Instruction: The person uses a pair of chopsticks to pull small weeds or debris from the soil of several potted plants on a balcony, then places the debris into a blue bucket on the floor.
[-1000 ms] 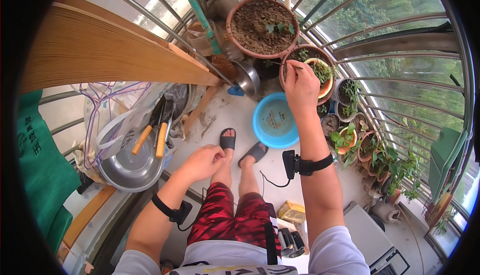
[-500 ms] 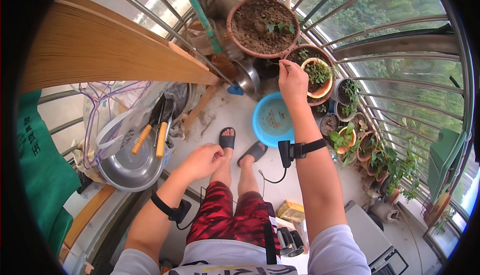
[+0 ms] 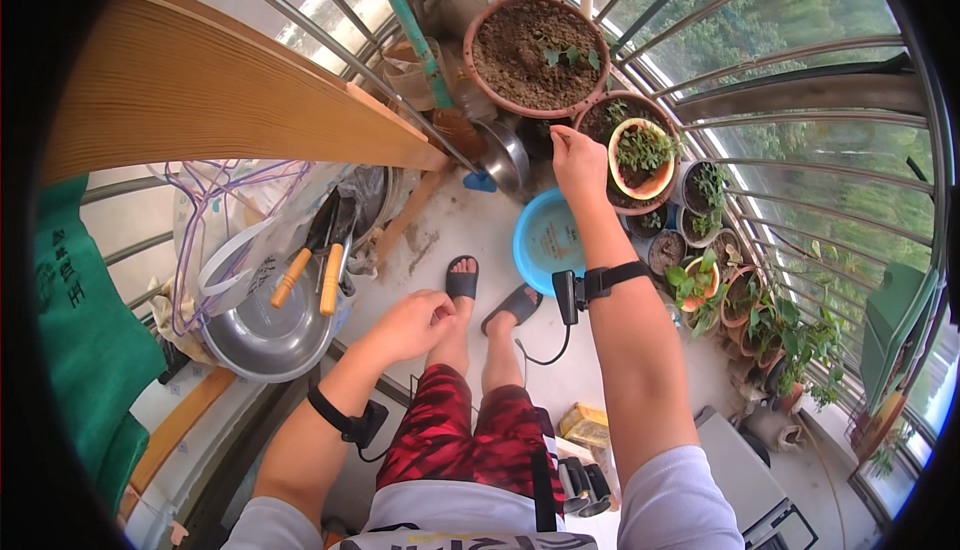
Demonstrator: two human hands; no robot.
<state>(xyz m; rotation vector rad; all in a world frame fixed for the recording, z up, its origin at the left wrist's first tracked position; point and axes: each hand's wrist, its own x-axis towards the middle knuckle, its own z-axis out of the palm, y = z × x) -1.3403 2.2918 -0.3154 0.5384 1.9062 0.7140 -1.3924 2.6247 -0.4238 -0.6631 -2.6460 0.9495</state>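
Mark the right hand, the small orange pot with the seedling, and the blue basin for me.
right hand [image 3: 578,165], head view, back of the hand.
small orange pot [image 3: 632,186], head view, its lower rim.
blue basin [image 3: 538,245], head view, bare inner floor.

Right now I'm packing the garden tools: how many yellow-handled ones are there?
2: both yellow-handled tools lie side by side over the steel bowl at the left, one left of the other. More may be hidden.
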